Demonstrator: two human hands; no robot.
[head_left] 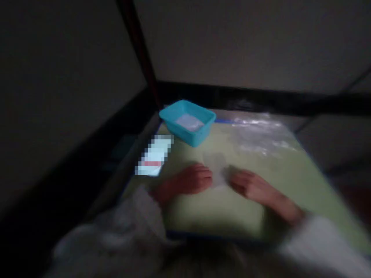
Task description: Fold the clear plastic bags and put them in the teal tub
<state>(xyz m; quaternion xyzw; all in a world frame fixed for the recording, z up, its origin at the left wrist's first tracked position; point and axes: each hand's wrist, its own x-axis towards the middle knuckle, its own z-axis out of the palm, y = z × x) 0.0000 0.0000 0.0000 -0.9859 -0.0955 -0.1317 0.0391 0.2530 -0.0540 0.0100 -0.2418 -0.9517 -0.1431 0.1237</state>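
Low over the pale green tabletop (228, 216), my left hand (198, 178) has its fingers curled at the left edge of what looks like a small clear plastic bag (218, 170). At the bag's right edge is my right hand (247, 184), its fingers closed and bent downward. The bag lies flat between the two hands, pale and see-through. Dim light and blur hide the fingertips and the exact grip of each hand.
A turquoise plastic basin (193, 138) with whitish, filmy contents (189, 121) stands at the back left. A phone-like bright, pixelated rectangle (156, 154) lies at the left edge. Crumpled shiny clear plastic (261, 135) spreads over the back right. Dark walls stand behind.
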